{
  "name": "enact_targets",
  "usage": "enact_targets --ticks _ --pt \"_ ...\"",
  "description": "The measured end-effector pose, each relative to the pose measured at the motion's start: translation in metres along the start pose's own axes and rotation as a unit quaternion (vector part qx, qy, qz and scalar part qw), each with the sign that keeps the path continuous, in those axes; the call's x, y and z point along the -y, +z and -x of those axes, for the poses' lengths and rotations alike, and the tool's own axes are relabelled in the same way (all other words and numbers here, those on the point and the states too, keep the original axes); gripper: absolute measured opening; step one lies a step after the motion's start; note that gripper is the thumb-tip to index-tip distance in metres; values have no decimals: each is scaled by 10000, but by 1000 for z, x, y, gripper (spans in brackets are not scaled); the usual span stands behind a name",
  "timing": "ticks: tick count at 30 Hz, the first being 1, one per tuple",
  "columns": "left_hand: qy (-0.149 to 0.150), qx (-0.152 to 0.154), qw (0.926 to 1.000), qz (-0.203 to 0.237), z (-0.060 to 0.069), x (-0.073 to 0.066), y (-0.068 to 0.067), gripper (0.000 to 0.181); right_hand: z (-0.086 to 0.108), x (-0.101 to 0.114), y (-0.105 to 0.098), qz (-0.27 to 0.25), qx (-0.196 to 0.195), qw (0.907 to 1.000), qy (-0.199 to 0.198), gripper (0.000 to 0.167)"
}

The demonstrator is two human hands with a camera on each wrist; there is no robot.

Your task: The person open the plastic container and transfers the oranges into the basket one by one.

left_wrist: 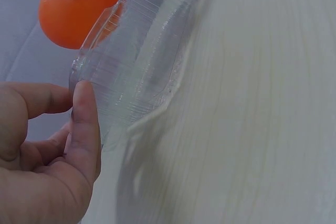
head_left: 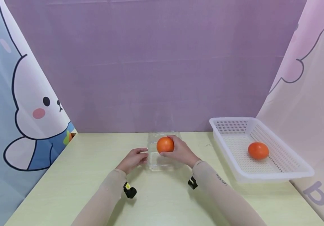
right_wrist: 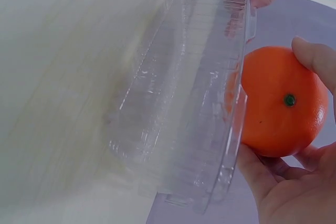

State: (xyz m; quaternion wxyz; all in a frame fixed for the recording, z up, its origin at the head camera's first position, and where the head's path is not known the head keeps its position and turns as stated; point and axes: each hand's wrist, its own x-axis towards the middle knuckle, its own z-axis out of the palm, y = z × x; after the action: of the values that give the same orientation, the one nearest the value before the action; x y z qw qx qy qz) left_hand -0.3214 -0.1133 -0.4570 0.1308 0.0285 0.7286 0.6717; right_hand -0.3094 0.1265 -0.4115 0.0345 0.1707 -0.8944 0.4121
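Observation:
A clear plastic clamshell box [head_left: 162,160] lies on the table, its lid raised against the backdrop. My left hand [head_left: 133,160] pinches the box's left rim between thumb and finger, as the left wrist view shows [left_wrist: 58,150]. In my right hand [head_left: 181,152] I grip an orange [head_left: 165,145], fingers and thumb round its right side, held over the box. A small green stem mark shows on the orange [right_wrist: 283,100] in the right wrist view. There it overlaps the box's rim; whether they touch I cannot tell.
A white plastic basket [head_left: 229,157] with slotted walls stands on the right of the table [head_left: 156,201]. Inside it lies one orange-red round fruit [head_left: 258,150]. A purple cloth [head_left: 150,62] hangs behind, and printed cloths flank both sides.

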Motion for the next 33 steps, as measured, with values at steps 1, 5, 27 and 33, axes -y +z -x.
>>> enact_targets --ticks 1,5,27,33 --pt "-25 -12 10000 17 0 0 0 45 0 0 -1 1 -15 10000 -25 85" --pt "-16 -2 10000 24 1 0 0 45 1 0 -2 19 -96 9999 -65 83" --pt "-23 -31 10000 77 1 1 0 45 4 -4 -15 107 -169 9998 10 84" --pt "22 -22 10000 78 1 0 1 45 5 -8 -19 83 -214 9997 23 84"
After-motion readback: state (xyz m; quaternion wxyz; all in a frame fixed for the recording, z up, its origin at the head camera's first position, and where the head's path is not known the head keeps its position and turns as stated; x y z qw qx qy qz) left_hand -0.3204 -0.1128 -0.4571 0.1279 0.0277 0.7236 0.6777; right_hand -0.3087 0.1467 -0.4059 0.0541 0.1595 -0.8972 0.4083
